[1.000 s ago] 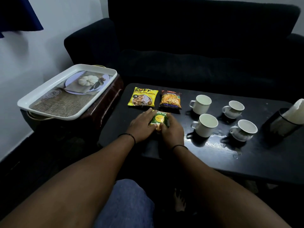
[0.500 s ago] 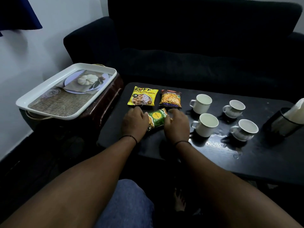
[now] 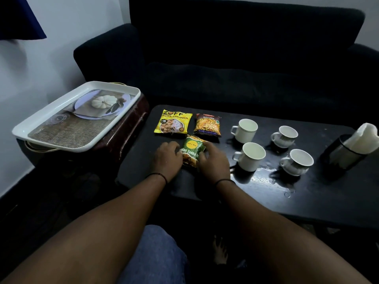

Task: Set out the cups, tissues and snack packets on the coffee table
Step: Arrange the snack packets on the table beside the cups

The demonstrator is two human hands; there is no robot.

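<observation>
The green packet [image 3: 191, 152] is held on the tabletop [image 3: 287, 193] between the left hand [image 3: 168, 158] and right hand [image 3: 213, 160], fingers apparently curled against its edges.

Glossy black table [image 3: 266, 193]; shiny plastic packets [image 3: 191, 152].

A white rectangular plastic tray [image 3: 76, 117], printed with a pale pumpkin on a plate and a woven mat, lies at the left on a dark reddish-brown glossy side stand [image 3: 125, 138], its near end overhanging the stand. A thin gold-coloured ring [image 3: 39, 148] shows under that near end. At the far side stands a black fabric sofa [image 3: 242, 58]. A pale wall [image 3: 61, 37] rises at far left, with dark blue cloth [image 3: 19, 19] in its upper corner.
</observation>
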